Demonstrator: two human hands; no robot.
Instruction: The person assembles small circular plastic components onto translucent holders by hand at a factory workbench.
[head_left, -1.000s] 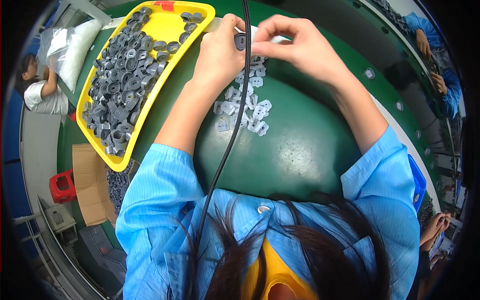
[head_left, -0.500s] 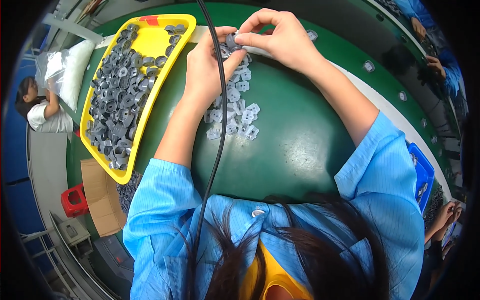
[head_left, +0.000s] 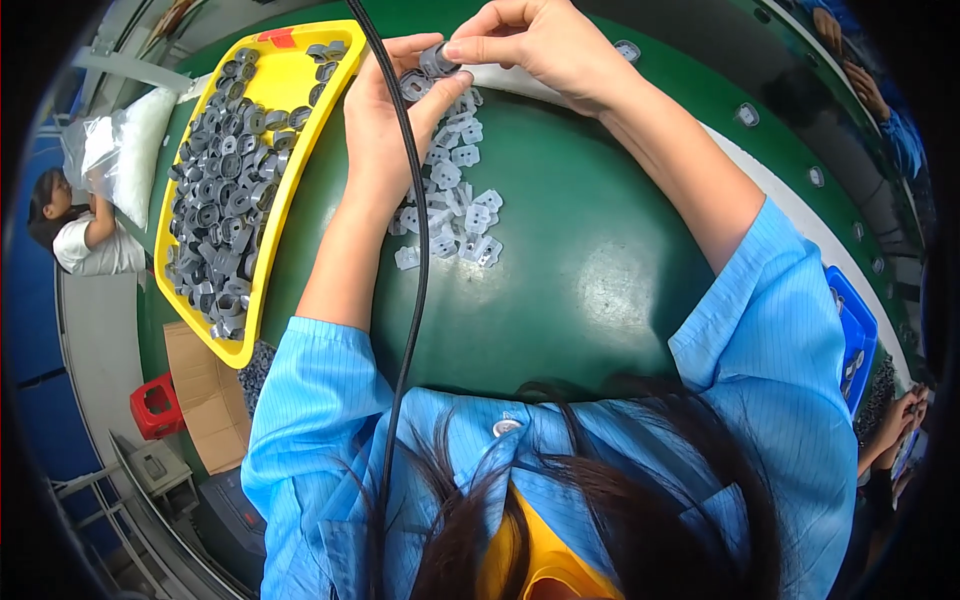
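Note:
Between my two hands, at the far side of the green table, is a small dark grey ring-shaped plastic part [head_left: 437,61]. My left hand [head_left: 385,115] holds it from the left with fingers and thumb curled around it. From the right, the thumb and fingertips of my right hand [head_left: 545,50] grip the same part. A light grey flat piece [head_left: 414,86] shows by my left palm; whether it is held or lies behind cannot be made out. Loose light grey flat plastic pieces [head_left: 462,215] are spread on the table below my hands.
To the left stands a yellow tray [head_left: 262,290] full of dark grey ring parts. A black cable [head_left: 421,230] hangs across the view. A pale strip with green beyond runs along the right, with spaced pieces [head_left: 747,115]. A blue bin [head_left: 858,335] and other people's hands are at the right.
The whole view has shifted, so tray, pieces and hands sit further left. The ring part now appears tilted differently between my fingers, and more of the light grey piece by my left palm shows.

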